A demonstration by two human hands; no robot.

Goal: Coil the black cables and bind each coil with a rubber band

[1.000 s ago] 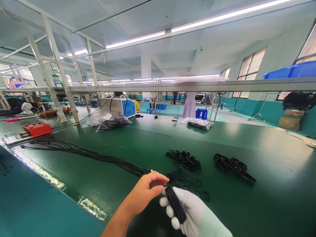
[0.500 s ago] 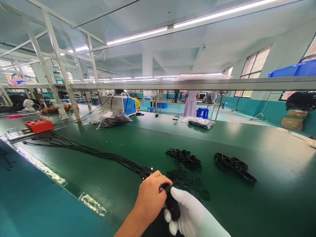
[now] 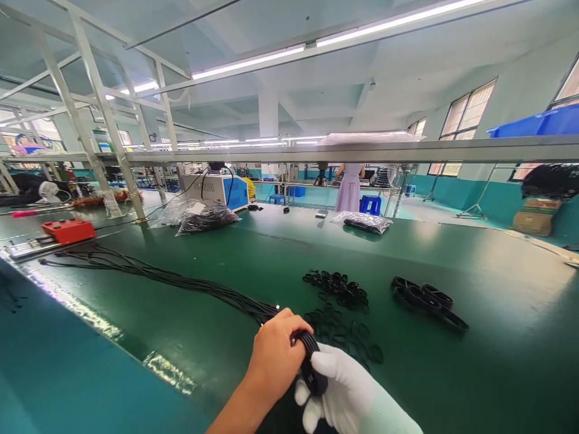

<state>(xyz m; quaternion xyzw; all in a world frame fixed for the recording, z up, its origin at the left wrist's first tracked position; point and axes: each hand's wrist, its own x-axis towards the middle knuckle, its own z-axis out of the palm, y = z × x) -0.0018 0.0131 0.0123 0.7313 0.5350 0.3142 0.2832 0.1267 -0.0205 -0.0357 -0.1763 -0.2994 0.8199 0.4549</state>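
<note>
A coiled black cable is held between my two hands at the front of the green table. My bare left hand is closed around the coil's left side. In a white glove, my right hand grips the coil from the right, its thumb on top and its fingers curled below. Just behind my left hand, several long black cables lie in a loose bundle stretching to the left. Beyond my hands lie a pile of small black bands and a looser spread of thin black rings.
Coiled black cables rest at the right of the green table. A red button box stands at the left. Toward the back are a plastic bag, a blue-and-white machine and a flat bag. Farther off stands a person.
The coil has bent and shifted slightly upward between my hands, and my right thumb has moved down along it. My left hand keeps its grip. The view has shifted a little.
</note>
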